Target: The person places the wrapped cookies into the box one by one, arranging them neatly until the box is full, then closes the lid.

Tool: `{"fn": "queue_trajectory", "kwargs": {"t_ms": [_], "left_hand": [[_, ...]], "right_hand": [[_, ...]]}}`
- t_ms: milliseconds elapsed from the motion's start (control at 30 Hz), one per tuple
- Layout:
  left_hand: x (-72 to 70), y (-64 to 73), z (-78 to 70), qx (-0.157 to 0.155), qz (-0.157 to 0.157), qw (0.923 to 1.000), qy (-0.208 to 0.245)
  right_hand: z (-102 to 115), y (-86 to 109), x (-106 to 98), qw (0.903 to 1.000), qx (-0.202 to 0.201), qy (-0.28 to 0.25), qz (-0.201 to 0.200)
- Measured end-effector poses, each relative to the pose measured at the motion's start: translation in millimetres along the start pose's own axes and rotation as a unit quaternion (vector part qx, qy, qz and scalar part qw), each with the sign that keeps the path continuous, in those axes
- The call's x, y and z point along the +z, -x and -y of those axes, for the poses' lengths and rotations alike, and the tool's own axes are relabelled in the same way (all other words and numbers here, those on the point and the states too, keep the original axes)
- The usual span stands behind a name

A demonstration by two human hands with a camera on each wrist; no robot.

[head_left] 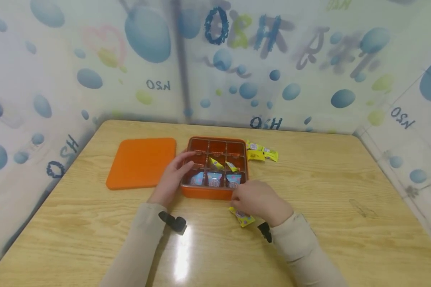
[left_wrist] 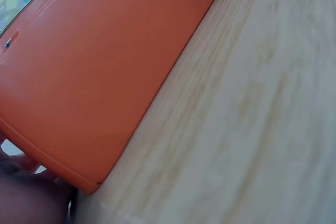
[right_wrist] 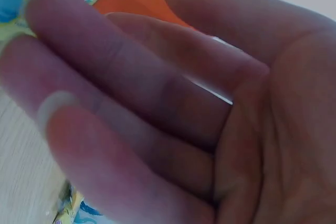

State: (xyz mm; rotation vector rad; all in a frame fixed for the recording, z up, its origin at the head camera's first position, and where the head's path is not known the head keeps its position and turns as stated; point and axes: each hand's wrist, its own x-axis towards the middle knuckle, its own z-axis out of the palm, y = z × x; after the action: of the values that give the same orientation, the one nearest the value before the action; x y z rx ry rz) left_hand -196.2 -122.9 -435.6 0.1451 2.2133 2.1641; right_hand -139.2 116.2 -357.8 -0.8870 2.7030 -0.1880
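Observation:
An orange box [head_left: 208, 193] with nine compartments stands on the table. Blue candy packets [head_left: 214, 179] lie in its front row; yellow packets [head_left: 216, 164] sit in the middle and right compartments of the middle row. My left hand [head_left: 172, 175] rests against the box's left side, thumb and index finger reaching over the rim. Near the front right corner, my right hand [head_left: 256, 199] hovers over a loose yellow packet [head_left: 245, 219]. In the right wrist view its fingers [right_wrist: 121, 72] are loosely bent with nothing in the palm; whether they touch a packet is unclear.
An orange lid [head_left: 141, 163] lies flat to the left of the box. Several yellow packets [head_left: 256, 155] lie at the box's back right corner. The wooden table [head_left: 344, 191] meets a patterned wall covering [head_left: 215, 99] at its far edge.

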Motion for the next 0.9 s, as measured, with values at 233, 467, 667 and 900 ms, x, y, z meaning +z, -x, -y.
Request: {"fn": "queue_trajectory", "kwargs": {"t_ms": [233, 467, 667, 900], "left_hand": [[0.5, 4.3, -6.2, -0.011, 0.000, 0.9999, -0.006], [0.1, 0.2, -0.8, -0.014, -0.009, 0.9997, -0.020], [-1.2, 0.3, -1.2, -0.008, -0.004, 0.9999, -0.013], [-1.5, -0.4, -0.5, -0.009, -0.002, 0.9999, -0.013]], "right_hand": [[5, -4.9, 6, 0.9988, 0.028, 0.022, 0.034], [14, -6.2, 9, 0.9986, 0.023, 0.008, 0.046], [18, -9.4, 14, 0.9985, 0.014, 0.036, 0.040], [19, -11.0, 18, 0.9983, 0.015, 0.044, 0.036]]}}
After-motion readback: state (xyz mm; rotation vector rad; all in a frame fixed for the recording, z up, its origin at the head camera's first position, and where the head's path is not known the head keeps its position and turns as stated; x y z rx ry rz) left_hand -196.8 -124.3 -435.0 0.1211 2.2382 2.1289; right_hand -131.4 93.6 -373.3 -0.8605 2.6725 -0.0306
